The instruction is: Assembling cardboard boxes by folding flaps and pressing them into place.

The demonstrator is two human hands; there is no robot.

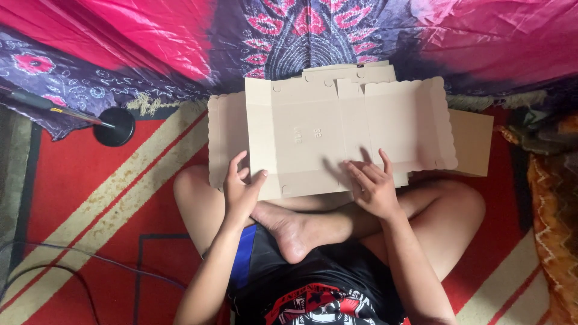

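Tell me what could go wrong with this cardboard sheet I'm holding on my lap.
The left hand pinches only one edge of the flat cardboard sheet, so it might crease off its fold lines. The right hand presses where it rests on bare legs, not firm ground, so it may buckle. It could also slide onto the cardboard stack beneath.

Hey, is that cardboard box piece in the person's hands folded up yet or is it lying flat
Flat. The cardboard box blank lies spread open, flaps and creases unfolded, with the left hand gripping its edge and the right hand pressing on it.
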